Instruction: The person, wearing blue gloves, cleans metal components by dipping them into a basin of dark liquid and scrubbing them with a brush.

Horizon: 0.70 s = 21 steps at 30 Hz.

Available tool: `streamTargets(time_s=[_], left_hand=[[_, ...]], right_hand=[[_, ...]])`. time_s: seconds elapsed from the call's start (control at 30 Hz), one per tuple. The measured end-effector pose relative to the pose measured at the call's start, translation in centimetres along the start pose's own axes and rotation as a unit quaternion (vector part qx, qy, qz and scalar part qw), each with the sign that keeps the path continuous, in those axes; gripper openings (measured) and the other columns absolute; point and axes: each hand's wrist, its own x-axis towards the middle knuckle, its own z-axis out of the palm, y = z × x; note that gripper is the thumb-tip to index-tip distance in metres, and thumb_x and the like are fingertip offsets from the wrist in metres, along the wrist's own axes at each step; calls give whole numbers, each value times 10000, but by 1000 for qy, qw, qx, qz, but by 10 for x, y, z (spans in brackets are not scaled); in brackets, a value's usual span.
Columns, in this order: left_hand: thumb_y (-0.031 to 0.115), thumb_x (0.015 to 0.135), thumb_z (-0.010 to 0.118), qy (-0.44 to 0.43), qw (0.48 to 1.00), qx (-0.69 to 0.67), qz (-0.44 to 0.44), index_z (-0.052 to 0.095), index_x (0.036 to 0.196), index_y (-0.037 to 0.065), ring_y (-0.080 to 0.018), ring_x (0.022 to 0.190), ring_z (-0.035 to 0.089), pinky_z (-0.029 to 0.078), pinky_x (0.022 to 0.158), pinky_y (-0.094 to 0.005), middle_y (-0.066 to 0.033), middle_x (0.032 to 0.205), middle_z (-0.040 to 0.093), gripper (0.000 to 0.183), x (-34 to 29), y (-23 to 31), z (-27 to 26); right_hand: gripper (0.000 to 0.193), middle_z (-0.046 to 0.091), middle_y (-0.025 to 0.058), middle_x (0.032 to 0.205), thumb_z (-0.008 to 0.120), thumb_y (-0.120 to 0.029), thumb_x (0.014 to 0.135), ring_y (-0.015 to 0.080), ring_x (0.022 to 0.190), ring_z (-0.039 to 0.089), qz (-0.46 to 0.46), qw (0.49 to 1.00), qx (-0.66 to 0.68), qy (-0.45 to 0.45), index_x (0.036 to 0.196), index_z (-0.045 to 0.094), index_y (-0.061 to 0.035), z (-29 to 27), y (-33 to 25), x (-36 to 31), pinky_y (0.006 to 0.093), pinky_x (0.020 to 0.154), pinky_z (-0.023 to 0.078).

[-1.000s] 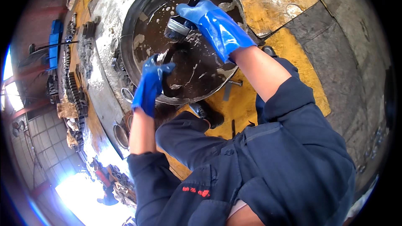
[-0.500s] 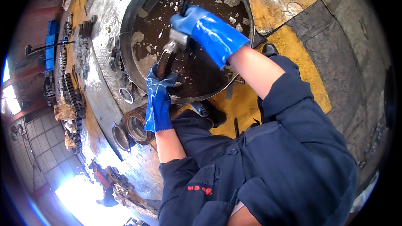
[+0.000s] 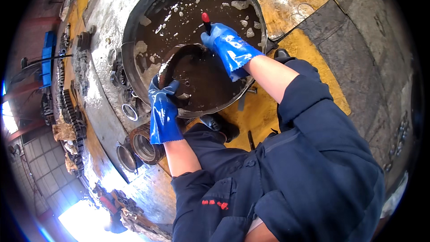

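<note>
A large round tub [image 3: 127, 47] of murky brown liquid lies before me. My left hand [image 3: 162, 96], in a blue rubber glove, grips the near left side of a dark, wet, curved metal ring [image 3: 166, 68] held over the liquid. Its lower part blends into the dark liquid. My right hand [image 3: 221, 40], gloved the same way, is closed around the dark handle of a brush [image 3: 205, 18], whose red end sticks out at the top. The brush head is hidden behind the glove, near the ring's far right side.
Pale foam patches [image 3: 240, 5] float in the tub. Left of it lie several metal rings [image 3: 130, 112], and two wider ring-shaped parts [image 3: 145, 145] stand close by my left forearm. Farther left are rows of dark machine parts [image 3: 71, 107] and a blue box [image 3: 48, 58]. Yellow and grey plates cover the floor.
My right hand has moved right and down with the brush, and the brush head has gone out of sight. The ring in my left hand now shows a wider arc.
</note>
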Motion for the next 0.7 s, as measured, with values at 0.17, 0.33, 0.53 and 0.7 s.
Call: streamTargets(time_s=[0.17, 0.33, 0.53, 0.7], left_hand=[[-35, 841, 785, 43, 991, -119, -52, 728, 1184, 76, -210, 764, 702, 540, 659, -322, -67, 895, 742, 365, 10, -12, -7], [-35, 872, 720, 23, 979, -198, -30, 684, 1272, 18, -260, 796, 724, 609, 743, -367, -102, 1000, 756, 405, -11, -2, 6], [-43, 831, 714, -8, 989, -147, -10, 633, 1339, -56, -249, 862, 741, 625, 810, -344, -150, 1043, 754, 514, -3, -7, 0], [76, 933, 744, -24, 988, -150, -9, 407, 1528, -121, -276, 951, 757, 600, 885, -344, -204, 1147, 746, 712, -1, -1, -2]], right_hand=[[316, 794, 116, 1052, 700, -398, 922, 361, 897, 770, -381, 907, -182, 3, 1112, 774, -158, 6, -16, -30, 444, 777, 618], [347, 746, 115, 1090, 651, -285, 982, 323, 876, 769, -507, 811, -288, -50, 1285, 684, -120, 47, -33, -51, 491, 734, 606], [394, 747, 143, 992, 676, -280, 947, 369, 967, 754, -403, 812, -419, -43, 1301, 683, -107, 68, -29, -54, 522, 810, 585], [391, 783, 195, 1185, 761, -335, 915, 356, 1097, 765, -113, 961, -214, -135, 1229, 789, -103, 69, -33, -49, 461, 948, 595]])
